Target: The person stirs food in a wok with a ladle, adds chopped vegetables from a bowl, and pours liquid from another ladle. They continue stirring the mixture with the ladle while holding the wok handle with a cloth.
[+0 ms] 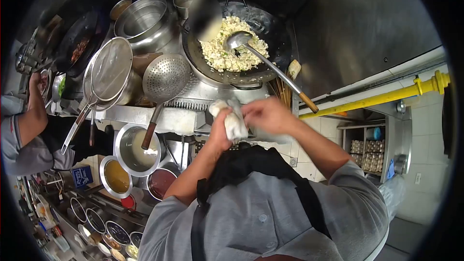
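My left hand [220, 133] and my right hand [268, 113] meet in front of my chest. Both are closed on a crumpled white cloth [234, 122] held between them. Just beyond the hands sits a black wok [275, 34] full of pale fried rice [227, 50]. A steel ladle [239, 40] rests in the rice, and its long handle with a wooden end [308, 102] sticks out toward my right hand. Neither hand touches the ladle or the wok.
Left of the wok are a perforated skimmer [165, 77], a mesh strainer [111, 67], a steel pot [142, 19] and bowls of sauce [116, 176]. Another person [21, 135] works at a second wok [79, 43] at far left. A yellow pipe [382, 97] and egg trays [369, 152] are at right.
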### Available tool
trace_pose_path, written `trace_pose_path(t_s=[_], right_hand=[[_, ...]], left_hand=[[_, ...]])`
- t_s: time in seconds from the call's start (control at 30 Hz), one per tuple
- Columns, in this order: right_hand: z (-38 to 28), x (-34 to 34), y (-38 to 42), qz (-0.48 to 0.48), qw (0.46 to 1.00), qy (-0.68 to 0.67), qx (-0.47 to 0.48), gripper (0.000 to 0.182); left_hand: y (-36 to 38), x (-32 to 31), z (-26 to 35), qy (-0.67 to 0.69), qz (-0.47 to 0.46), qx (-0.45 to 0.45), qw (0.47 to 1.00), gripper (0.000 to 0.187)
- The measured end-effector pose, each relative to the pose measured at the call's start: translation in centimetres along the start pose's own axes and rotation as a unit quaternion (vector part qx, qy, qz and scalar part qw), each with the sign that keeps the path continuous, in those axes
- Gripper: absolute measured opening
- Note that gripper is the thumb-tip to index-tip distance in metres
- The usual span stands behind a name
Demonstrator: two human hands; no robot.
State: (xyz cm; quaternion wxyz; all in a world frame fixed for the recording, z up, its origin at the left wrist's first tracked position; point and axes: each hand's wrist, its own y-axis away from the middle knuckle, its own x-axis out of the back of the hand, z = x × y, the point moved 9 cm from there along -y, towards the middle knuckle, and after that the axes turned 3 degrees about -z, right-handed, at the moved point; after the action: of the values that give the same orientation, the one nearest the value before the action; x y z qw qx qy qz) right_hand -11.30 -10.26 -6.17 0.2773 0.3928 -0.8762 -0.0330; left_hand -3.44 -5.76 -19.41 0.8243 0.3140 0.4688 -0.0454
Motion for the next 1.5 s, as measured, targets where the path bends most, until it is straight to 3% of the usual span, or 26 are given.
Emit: trace_pose_path(t_s=[0.07,0.13,0.17,0.23,0.27,0.33,0.47,0.5,0.67,0.73,0.77,0.83,0.87,0.93,0.97,1.0,1.03,1.1,1.13,1.17,1.2,1.27,1.33,1.4,1.47,1.5], right_hand=[[1.7,7.2,0.7,0.233,0.942,0.238,-0.044,0.041],[3.3,10.1,1.2,0.304,0.828,0.467,-0.068,0.049],[4.0,10.3,1.3,0.305,0.826,0.469,-0.070,0.049],[8.8,9.2,1.4,0.129,0.886,0.337,-0.290,0.057],[8.8,9.3,1.9,0.130,0.886,0.341,-0.287,0.057],[7.8,9.2,3.0,0.172,0.940,0.244,-0.164,0.058],[6.3,12.2,3.0,0.195,0.947,0.144,-0.213,0.056],[8.3,13.7,1.4,0.254,0.946,0.157,-0.125,0.051],[10.7,15.7,-7.3,0.236,0.958,0.042,-0.156,0.032],[10.9,13.4,-8.5,0.185,0.963,-0.089,-0.176,0.028],[10.6,12.1,-8.5,0.141,0.970,-0.078,-0.180,0.028],[10.3,11.0,-8.2,0.144,0.982,0.107,-0.051,0.034],[9.8,10.0,-6.8,0.142,0.978,0.154,-0.011,0.038],[9.7,10.5,-2.2,0.133,0.973,0.186,-0.036,0.042],[8.7,10.7,0.6,0.116,0.967,0.220,-0.056,0.046],[6.5,10.9,3.9,0.085,0.970,0.208,-0.097,0.051],[4.2,10.8,7.7,0.035,0.957,0.172,-0.231,0.052],[3.8,11.8,13.4,0.062,0.959,0.245,-0.128,0.054],[3.9,12.0,14.9,0.055,0.959,0.247,-0.130,0.054],[3.4,11.7,15.8,0.044,0.967,0.237,-0.089,0.055],[2.9,11.1,16.4,0.034,0.973,0.222,-0.049,0.055],[5.0,10.6,12.9,0.045,0.967,0.227,-0.107,0.053],[8.4,10.7,7.9,0.104,0.965,0.199,-0.134,0.053],[7.4,11.3,5.7,0.131,0.958,0.206,-0.153,0.054],[6.1,12.0,5.7,0.179,0.953,0.204,-0.133,0.053],[5.0,12.1,6.7,0.179,0.952,0.205,-0.139,0.052]], left_hand=[[-2.9,1.5,0.8,0.086,0.030,0.018,0.996,0.033],[-5.3,0.0,1.2,0.094,0.000,0.053,0.994,0.033],[-6.5,-0.9,1.4,0.070,0.004,0.060,0.996,0.037],[-7.3,-3.8,2.0,0.095,-0.020,0.074,0.993,0.042],[-7.2,-4.7,2.4,0.096,-0.024,0.070,0.993,0.042],[-7.0,-5.1,2.6,0.133,0.024,0.077,0.988,0.042],[-10.4,-2.1,1.9,0.109,0.060,0.049,0.991,0.033],[-10.5,-2.0,1.7,0.108,0.077,0.072,0.989,0.029],[-8.9,-3.4,2.7,0.115,0.063,0.039,0.991,0.030],[-7.9,-3.9,2.9,0.139,0.070,0.035,0.987,0.031],[-7.9,-4.0,2.8,0.121,0.082,0.041,0.988,0.032],[-9.1,-4.0,2.1,0.079,0.074,0.079,0.991,0.037],[-12.9,-2.4,1.6,0.108,-0.025,0.120,0.987,0.033],[-13.8,-1.9,1.8,-0.010,0.012,0.130,0.991,0.029],[-12.5,-3.1,1.6,-0.019,0.036,0.107,0.993,0.026],[-14.4,-1.9,0.9,-0.001,0.001,0.072,0.997,0.025],[-12.3,-1.8,-0.1,0.003,0.027,0.074,0.997,0.025],[-6.7,-5.1,-0.8,0.000,0.042,0.095,0.995,0.025],[-3.8,-6.9,-1.4,-0.004,0.042,0.123,0.991,0.025],[-1.4,-8.6,-0.9,-0.018,0.104,0.137,0.985,0.025],[-1.7,-8.3,-1.0,-0.019,0.107,0.142,0.984,0.025],[-4.7,-7.2,-0.1,-0.004,0.066,0.137,0.988,0.025],[-11.1,-1.7,0.6,-0.017,-0.046,0.030,0.998,0.031],[-7.7,-1.9,-2.3,0.011,-0.019,0.016,1.000,0.030],[-2.2,-0.9,-5.5,-0.053,0.148,0.011,0.987,0.029],[-2.1,-0.8,-5.5,-0.070,0.103,-0.024,0.992,0.028]])
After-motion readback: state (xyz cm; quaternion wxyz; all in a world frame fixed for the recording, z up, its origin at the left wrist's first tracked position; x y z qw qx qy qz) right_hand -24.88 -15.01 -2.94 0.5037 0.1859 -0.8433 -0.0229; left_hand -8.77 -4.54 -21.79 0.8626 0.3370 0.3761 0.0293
